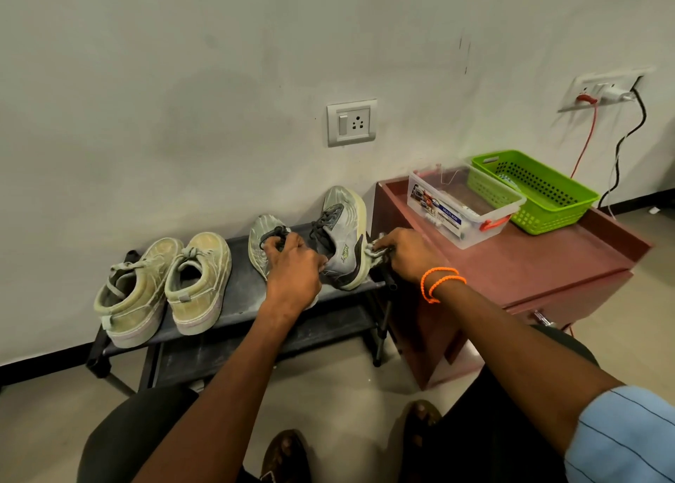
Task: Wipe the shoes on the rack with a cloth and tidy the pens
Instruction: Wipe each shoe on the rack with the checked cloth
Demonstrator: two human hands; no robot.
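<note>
Head view: green basket (pixel 555 204) touches clear box (pixel 460 208) on cabinet (pixel 540 263).

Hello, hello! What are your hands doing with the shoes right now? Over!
Left hand holds the tilted grey shoe. Right hand presses the cloth on its sole. Green shoes untouched. Nothing in the way.

The left hand (pixel 292 267) covers the heel and collar of the left grey shoe (pixel 260 245) on the rack (pixel 233 310), so its grip there cannot be read. Under the right hand (pixel 400 250) only a pale scrap of cloth (pixel 376 251) shows (the rest is hidden). The clear box (pixel 460 204) on the desk (pixel 548 259) holds small things too blurred to name, and the green basket (pixel 540 190) hides most of its contents. The right sleeve (pixel 628 442) is cut off by the right edge.
</note>
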